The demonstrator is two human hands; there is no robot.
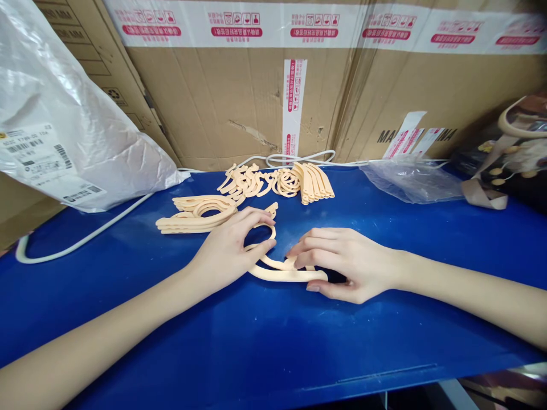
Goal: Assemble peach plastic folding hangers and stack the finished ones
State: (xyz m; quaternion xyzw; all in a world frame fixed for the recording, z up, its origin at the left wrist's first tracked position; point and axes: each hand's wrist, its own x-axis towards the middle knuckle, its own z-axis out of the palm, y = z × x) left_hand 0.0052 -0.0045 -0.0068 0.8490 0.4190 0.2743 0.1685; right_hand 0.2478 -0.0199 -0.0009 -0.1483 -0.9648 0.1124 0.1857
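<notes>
A beige plastic folding hanger point(290, 275) lies on the blue table in front of me, with a curved arm and a round middle showing. My left hand point(233, 242) pinches its round middle part between thumb and fingers. At the other end my right hand point(350, 262) has its thumb and fingertips closed on the arm's tip; the fingers hide part of it. Just beyond my left hand lies a stack of assembled beige hangers point(183, 224). Farther back are a heap of loose hook pieces point(248, 181), some rings point(287, 183) and a row of curved arm pieces point(315, 183).
Large cardboard boxes point(213, 102) stand along the table's back edge. A white plastic parcel bag point(77, 114) leans at the left, by a white cable point(94, 234). To the right are a clear plastic bag point(410, 179) and a beige ribbon point(482, 196).
</notes>
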